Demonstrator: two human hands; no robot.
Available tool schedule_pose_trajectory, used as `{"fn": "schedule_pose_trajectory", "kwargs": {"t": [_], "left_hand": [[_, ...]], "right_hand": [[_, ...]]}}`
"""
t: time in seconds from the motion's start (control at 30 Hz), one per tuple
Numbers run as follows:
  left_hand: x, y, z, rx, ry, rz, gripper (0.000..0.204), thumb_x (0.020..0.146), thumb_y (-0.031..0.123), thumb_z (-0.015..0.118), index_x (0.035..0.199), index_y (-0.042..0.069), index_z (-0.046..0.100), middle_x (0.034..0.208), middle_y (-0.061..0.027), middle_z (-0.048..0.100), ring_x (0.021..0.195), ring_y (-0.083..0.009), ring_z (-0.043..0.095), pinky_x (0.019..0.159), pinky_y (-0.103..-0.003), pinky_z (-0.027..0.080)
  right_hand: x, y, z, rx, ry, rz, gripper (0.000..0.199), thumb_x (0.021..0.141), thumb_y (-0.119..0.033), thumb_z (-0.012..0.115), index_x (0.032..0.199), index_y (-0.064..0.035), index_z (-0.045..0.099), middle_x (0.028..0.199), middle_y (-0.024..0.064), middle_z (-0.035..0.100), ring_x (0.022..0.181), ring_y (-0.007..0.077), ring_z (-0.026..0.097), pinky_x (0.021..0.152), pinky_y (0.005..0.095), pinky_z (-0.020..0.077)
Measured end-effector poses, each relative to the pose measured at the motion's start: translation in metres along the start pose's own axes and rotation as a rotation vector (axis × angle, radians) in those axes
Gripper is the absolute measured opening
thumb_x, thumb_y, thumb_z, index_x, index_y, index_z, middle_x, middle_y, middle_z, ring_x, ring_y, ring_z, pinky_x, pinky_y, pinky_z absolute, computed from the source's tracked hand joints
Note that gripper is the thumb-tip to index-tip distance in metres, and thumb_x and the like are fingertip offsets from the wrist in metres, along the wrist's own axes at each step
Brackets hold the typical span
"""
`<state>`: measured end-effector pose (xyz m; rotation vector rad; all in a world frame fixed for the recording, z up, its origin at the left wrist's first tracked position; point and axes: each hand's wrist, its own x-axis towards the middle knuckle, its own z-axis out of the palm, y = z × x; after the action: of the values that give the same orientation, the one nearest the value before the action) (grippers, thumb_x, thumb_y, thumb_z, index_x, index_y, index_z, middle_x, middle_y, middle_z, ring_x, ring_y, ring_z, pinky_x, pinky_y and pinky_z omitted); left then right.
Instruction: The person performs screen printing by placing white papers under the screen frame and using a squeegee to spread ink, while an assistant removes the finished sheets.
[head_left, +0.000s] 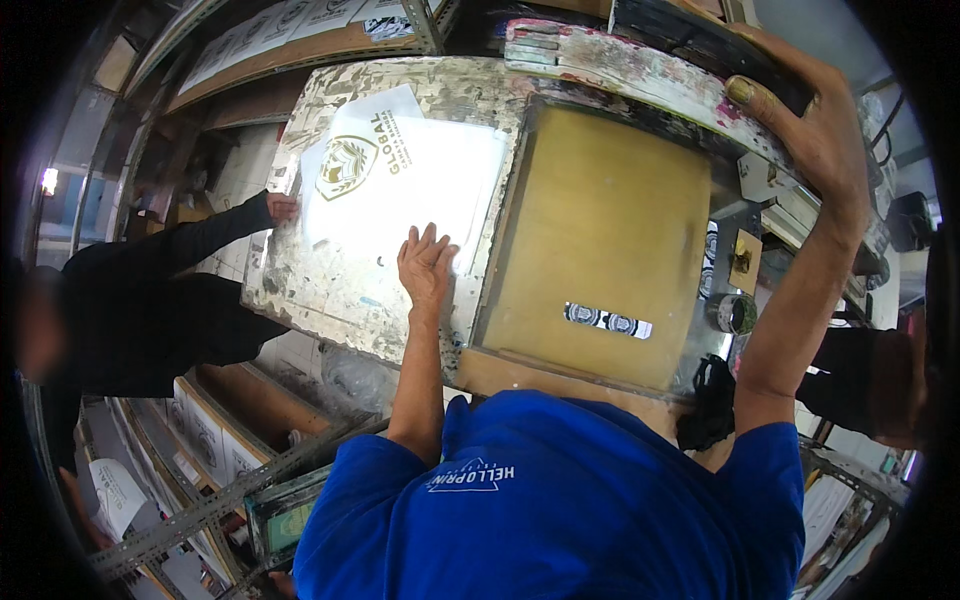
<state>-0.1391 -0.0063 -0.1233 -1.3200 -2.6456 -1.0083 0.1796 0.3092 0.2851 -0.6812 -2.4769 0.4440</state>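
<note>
My left hand (427, 262) rests on a stack of white sheets (450, 185), its fingers spread. The top sheet, lying askew, bears a gold crest (347, 167) and lettering. These sheets lie on a paint-stained white board (340, 290). Raised at the far right, my right hand (805, 110) is closed around the end of a paint-stained wooden bar (630, 70), thumb on the near side; its fingertips are partly hidden. Between the hands is a yellow-brown printing screen (600, 220) in a frame, with a small black-and-white printed strip (607, 320) on it.
A co-worker's hand (283, 207) touches the sheets' left edge. Metal shelves (300, 45) with printed sheets stand far left, more racks (220, 420) near left. At right are a small tub (737, 313), a black cloth (708, 400) and another person's dark-clothed arm (850, 370).
</note>
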Motion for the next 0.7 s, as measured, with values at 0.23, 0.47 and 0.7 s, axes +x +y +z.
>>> {"fn": "schedule_pose_trajectory", "kwargs": {"t": [0.23,0.47,0.7], "left_hand": [[0.041,0.024,-0.019,-0.378,0.358,-0.152,0.015,0.091,0.012,0.075,0.101,0.002,0.079,0.107,-0.0178,0.077,0.11,-0.0336,0.072,0.09,-0.038,0.057],[0.031,0.099,-0.03,-0.343,-0.081,0.007,0.022,0.087,0.016,0.08,0.105,0.004,0.078,0.105,-0.0126,0.078,0.094,-0.0291,0.075,0.086,-0.037,0.057],[0.004,0.129,0.01,0.078,-0.531,0.313,0.058,0.093,0.049,0.068,0.14,0.015,0.064,0.16,-0.0115,0.044,0.151,-0.0419,0.031,0.122,-0.063,0.019]], "right_hand": [[0.0,0.006,-0.002,-0.062,0.035,-0.017,0.059,0.079,-0.033,0.085,0.13,-0.0069,0.071,0.115,0.0172,0.075,0.104,0.0249,0.073,0.095,0.0359,0.0534],[0.005,-0.04,-0.003,0.05,0.06,0.053,0.054,0.076,-0.026,0.088,0.119,0.0027,0.073,0.107,0.0179,0.078,0.093,0.0226,0.074,0.087,0.0335,0.0573],[0.004,-0.018,0.004,0.075,0.07,0.004,0.056,0.078,-0.043,0.087,0.117,-0.005,0.076,0.104,0.0131,0.078,0.088,0.0216,0.072,0.084,0.0341,0.0586]]}}
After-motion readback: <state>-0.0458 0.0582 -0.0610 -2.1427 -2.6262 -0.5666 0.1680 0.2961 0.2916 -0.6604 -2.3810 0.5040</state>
